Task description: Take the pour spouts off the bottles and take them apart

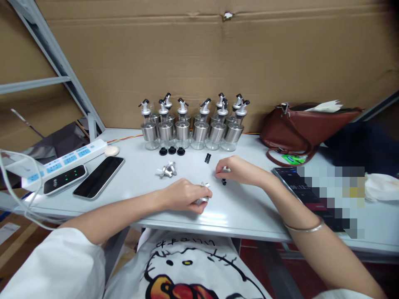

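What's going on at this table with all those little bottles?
A person sits at a white table. Their left hand grips a small metal spout, while the right hand rests beside a tiny black piece. More loose spouts and three black stoppers lie before a row of glass bottles with pourer tops at the back.

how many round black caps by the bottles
3 round black caps, side by side on the white table before the steel-banded glass bottles; more may be hidden.
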A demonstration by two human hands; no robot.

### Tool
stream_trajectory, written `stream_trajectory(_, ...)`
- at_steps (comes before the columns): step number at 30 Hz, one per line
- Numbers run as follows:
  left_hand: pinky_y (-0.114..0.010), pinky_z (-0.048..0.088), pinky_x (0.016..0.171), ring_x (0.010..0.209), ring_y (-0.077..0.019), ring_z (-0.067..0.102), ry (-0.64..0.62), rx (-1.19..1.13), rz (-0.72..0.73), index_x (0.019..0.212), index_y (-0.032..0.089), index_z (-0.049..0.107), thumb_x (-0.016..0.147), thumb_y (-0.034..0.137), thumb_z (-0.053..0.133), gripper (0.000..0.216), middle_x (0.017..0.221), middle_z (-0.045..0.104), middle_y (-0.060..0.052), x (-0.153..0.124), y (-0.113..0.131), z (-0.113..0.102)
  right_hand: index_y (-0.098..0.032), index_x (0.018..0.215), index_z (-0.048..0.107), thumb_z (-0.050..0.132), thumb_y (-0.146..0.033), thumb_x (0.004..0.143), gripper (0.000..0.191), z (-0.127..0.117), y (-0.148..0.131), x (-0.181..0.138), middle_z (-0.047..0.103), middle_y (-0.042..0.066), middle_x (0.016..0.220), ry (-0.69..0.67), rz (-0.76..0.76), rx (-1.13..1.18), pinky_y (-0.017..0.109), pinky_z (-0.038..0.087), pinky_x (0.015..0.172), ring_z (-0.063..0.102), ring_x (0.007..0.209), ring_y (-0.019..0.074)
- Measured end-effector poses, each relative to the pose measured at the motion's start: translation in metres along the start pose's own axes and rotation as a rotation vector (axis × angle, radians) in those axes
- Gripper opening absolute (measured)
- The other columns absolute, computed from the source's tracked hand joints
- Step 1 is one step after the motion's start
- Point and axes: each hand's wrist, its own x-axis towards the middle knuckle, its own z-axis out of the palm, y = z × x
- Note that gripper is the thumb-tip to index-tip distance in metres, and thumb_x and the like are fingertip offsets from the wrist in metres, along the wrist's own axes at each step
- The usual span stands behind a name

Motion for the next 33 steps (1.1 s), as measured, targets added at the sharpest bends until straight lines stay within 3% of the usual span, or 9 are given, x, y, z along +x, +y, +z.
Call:
stream_trajectory(5, -0.019, 0.038, 0.043, 0.041, -0.0069, 0.050, 0.042, -0.015, -0.041, 0.089, 0.017, 0.056, 0.080, 0.019, 0.042, 0.017, 0.053, 0.058, 0.007, 0.000, -0.004, -0.003, -0.017, 0.070, 0.066, 0.058, -0.024, 0.078, 0.013, -0.001, -0.009, -0.001, 0.068, 0.002, 0.065, 0.069, -0.018, 0.057, 0.027, 0.043, 0.062, 0.057, 0.060, 0.0145)
stream_trajectory(12, -0.019, 0.040, 0.045, 0.042, -0.0072, 0.051, 0.044, -0.017, -0.114, 0.091, 0.017, 0.055, 0.082, 0.020, 0.044, 0.015, 0.051, 0.055, 0.008, 0.000, -0.005, -0.003, -0.019, 0.080, 0.069, 0.065, -0.043, 0.075, 0.025, 0.003, -0.020, 0.000, 0.070, 0.005, 0.083, 0.184, -0.076, 0.448, 0.032, 0.047, 0.071, 0.061, 0.075, 0.0178)
stream_trajectory(17, -0.019, 0.038, 0.043, 0.041, -0.0075, 0.050, 0.055, -0.006, -0.060, 0.091, 0.018, 0.053, 0.084, 0.022, 0.042, 0.014, 0.050, 0.054, 0.008, 0.001, -0.004, -0.001, -0.018, 0.070, 0.061, 0.068, -0.053, 0.071, 0.036, 0.008, -0.031, -0.001, 0.063, 0.000, 0.064, 0.138, -0.050, 0.749, 0.028, 0.046, 0.061, 0.057, 0.060, 0.0127)
stream_trajectory(21, -0.019, 0.036, 0.042, 0.040, -0.0071, 0.051, 0.116, -0.001, -0.023, 0.092, 0.018, 0.051, 0.087, 0.024, 0.040, 0.013, 0.051, 0.056, 0.008, 0.000, -0.005, 0.002, -0.018, 0.070, 0.059, 0.076, -0.045, 0.067, 0.032, 0.011, -0.038, -0.003, 0.060, -0.004, 0.055, 0.027, -0.054, 0.909, 0.025, 0.046, 0.054, 0.055, 0.051, 0.0093)
stream_trajectory(25, -0.019, 0.039, 0.045, 0.043, -0.0072, 0.054, 0.085, -0.014, -0.029, 0.094, 0.018, 0.048, 0.090, 0.029, 0.039, 0.014, 0.055, 0.059, 0.008, -0.002, -0.006, 0.003, -0.018, 0.074, 0.065, 0.082, -0.035, 0.060, 0.029, 0.013, -0.039, -0.005, 0.067, -0.001, 0.063, 0.031, -0.046, 1.003, 0.025, 0.049, 0.057, 0.061, 0.057, 0.0112)
stream_trajectory(33, -0.019, 0.043, 0.048, 0.049, -0.0078, 0.059, 0.166, -0.075, 0.032, 0.098, 0.019, 0.041, 0.092, 0.030, 0.039, 0.013, 0.068, 0.065, 0.004, -0.001, -0.003, 0.001, -0.019, 0.077, 0.071, 0.079, -0.031, 0.068, 0.017, 0.007, -0.037, -0.008, 0.070, 0.000, 0.065, 0.023, -0.086, 1.049, 0.025, 0.053, 0.060, 0.065, 0.060, 0.0121)
